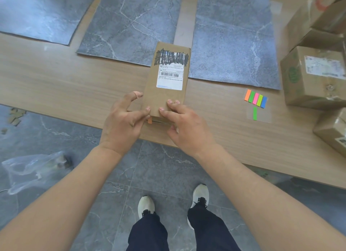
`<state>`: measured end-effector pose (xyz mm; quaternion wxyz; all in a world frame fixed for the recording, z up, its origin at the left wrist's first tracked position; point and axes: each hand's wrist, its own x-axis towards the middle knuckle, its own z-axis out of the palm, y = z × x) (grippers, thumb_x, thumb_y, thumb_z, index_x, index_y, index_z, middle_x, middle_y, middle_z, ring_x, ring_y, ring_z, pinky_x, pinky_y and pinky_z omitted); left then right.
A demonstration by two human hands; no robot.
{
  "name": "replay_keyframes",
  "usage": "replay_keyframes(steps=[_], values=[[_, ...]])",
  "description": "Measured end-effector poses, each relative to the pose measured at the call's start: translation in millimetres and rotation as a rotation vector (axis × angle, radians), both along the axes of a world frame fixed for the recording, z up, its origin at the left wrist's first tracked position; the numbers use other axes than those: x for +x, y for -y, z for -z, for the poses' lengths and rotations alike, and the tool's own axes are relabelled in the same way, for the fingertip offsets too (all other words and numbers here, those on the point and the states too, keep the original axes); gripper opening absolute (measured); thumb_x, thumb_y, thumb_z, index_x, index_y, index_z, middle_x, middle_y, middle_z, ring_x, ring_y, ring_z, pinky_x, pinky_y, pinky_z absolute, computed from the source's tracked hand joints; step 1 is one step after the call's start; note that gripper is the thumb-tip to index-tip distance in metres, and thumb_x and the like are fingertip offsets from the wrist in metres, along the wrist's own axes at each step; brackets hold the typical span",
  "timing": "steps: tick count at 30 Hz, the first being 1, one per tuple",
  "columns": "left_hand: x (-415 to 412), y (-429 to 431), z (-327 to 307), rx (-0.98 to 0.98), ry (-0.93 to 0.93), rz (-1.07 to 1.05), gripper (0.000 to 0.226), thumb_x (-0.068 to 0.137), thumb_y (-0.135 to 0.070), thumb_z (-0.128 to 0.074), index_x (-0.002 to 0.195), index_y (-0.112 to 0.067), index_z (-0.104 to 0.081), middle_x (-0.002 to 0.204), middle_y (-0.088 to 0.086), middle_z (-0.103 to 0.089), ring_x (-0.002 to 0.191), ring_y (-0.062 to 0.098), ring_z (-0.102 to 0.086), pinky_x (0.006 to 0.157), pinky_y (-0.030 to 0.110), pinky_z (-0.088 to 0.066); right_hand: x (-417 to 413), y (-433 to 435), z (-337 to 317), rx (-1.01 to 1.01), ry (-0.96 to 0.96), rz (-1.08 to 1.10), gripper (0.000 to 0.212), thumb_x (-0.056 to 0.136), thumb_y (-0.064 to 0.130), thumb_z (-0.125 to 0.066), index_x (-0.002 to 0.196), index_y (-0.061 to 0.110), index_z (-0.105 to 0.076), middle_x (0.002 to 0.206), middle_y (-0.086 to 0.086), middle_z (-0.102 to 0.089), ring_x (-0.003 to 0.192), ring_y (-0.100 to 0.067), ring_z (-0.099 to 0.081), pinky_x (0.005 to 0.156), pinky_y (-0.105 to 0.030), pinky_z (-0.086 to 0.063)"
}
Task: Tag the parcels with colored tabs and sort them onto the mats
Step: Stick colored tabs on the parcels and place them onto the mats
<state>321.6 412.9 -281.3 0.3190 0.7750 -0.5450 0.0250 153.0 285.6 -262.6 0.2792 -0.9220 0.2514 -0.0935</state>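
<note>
You are reaching both bare forearms forward over the table edge, and both hands are closing on the near end of the parcel. Your left hand (123, 118) is gripping its near left corner, thumb lying on top and curled fingers at the side. Your right hand (187, 127) is pinching the near right end, fingers pressing flat on top and thumb tucking underneath. The grey marbled tile floor (159, 172) is lying beneath you, and the long light wooden table (56, 86) is carrying three grey marble-patterned mats (129, 24) side by side along its far part. Brown cardboard boxes (314, 76) are piling up at the right. The flat brown cardboard parcel (164, 97) is sitting between your hands, its long axis pointing away from you toward the gap between the middle and right mats. Its white shipping label (170, 75) is facing up. A strip of coloured tabs (256, 98) is lying to its right, and a small orange tab (149, 121) is showing at the parcel's near edge.
</note>
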Motion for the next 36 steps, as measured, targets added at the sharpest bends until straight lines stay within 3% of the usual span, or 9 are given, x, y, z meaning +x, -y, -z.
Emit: replay_keyframes(steps=[4,8,11,14,16,20,23,31,36], values=[[-5,-1,3,0.007,0.067,-0.014,0.014,0.097,-0.018,-0.067,0.100,-0.015,-0.080,0.129,0.011,-0.062,0.094,0.031,-0.064,0.069,0.038,-0.057,1,-2,-3,-0.016,-0.022,0.004,0.056,0.085,0.003,-0.066,0.138,0.018,-0.067,0.152,-0.011,-0.054,0.145,-0.029,-0.047,0.106,-0.044,-0.049],[-5,-3,-1,-0.022,-0.003,0.038,0.016,0.098,-0.018,-0.067,0.106,-0.011,-0.079,0.132,0.008,-0.062,0.101,0.023,-0.066,0.086,0.029,-0.054,3,-10,-10,-0.028,0.032,0.076,0.047,0.089,0.007,-0.063,0.135,0.015,-0.068,0.152,-0.009,-0.055,0.142,-0.027,-0.049,0.101,-0.042,-0.052],[-4,4,-17,-0.039,-0.575,-0.163,0.030,0.103,-0.026,-0.056,0.126,-0.014,-0.070,0.136,-0.001,-0.062,0.124,0.002,-0.056,0.108,0.024,-0.044,12,-13,-21,0.144,0.166,0.313,0.045,0.098,0.012,-0.053,0.143,0.012,-0.060,0.156,-0.008,-0.050,0.142,-0.022,-0.047,0.112,-0.034,-0.041],[-1,18,-31,-0.033,-1.307,-0.351,0.057,0.107,-0.051,-0.031,0.151,-0.017,-0.044,0.149,0.002,-0.052,0.143,0.014,-0.043,0.119,0.034,-0.032,27,-2,-26,0.570,0.114,0.657,0.052,0.104,0.031,-0.044,0.153,0.013,-0.046,0.158,-0.002,-0.046,0.148,-0.019,-0.039,0.121,-0.026,-0.023],[1,26,-37,0.044,-1.500,-0.350,0.072,0.104,-0.062,-0.015,0.151,-0.015,-0.042,0.147,0.004,-0.054,0.140,0.018,-0.046,0.118,0.036,-0.032,38,4,-26,0.862,0.119,0.801,0.063,0.096,0.050,-0.036,0.146,0.017,-0.055,0.150,-0.001,-0.055,0.141,-0.024,-0.047,0.123,-0.038,-0.030],[-6,33,-45,0.107,-1.555,-0.290,0.079,0.101,-0.068,-0.008,0.124,-0.021,-0.067,0.117,0.002,-0.069,0.099,0.011,-0.060,0.081,0.027,-0.042,46,5,-28,1.019,0.188,0.836,0.052,0.105,0.047,-0.031,0.136,0.021,-0.064,0.136,0.002,-0.066,0.127,-0.021,-0.057,0.115,-0.040,-0.040],[-9,36,-54,0.101,-1.518,-0.279,0.072,0.103,-0.064,-0.012,0.110,-0.022,-0.070,0.099,-0.002,-0.069,0.088,0.011,-0.059,0.077,0.028,-0.043,49,4,-32,1.024,0.206,0.858,0.049,0.106,0.046,-0.031,0.130,0.021,-0.067,0.128,0.002,-0.069,0.119,-0.020,-0.059,0.099,-0.034,-0.043],[21,27,-109,0.104,-1.526,-0.219,0.078,0.099,-0.071,-0.022,0.133,-0.014,-0.062,0.120,0.005,-0.064,0.109,0.018,-0.060,0.091,0.032,-0.047,67,-2,-87,1.008,0.247,0.854,0.054,0.102,0.054,-0.033,0.140,0.026,-0.059,0.140,0.005,-0.063,0.130,-0.022,-0.054,0.112,-0.042,-0.041],[54,11,-170,0.096,-1.437,-0.143,0.080,0.097,-0.074,-0.022,0.130,-0.017,-0.066,0.128,0.005,-0.067,0.117,0.020,-0.063,0.094,0.035,-0.047,93,-11,-148,0.966,0.279,0.822,0.056,0.100,0.058,-0.032,0.133,0.024,-0.061,0.132,0.003,-0.064,0.123,-0.024,-0.057,0.110,-0.044,-0.043]])
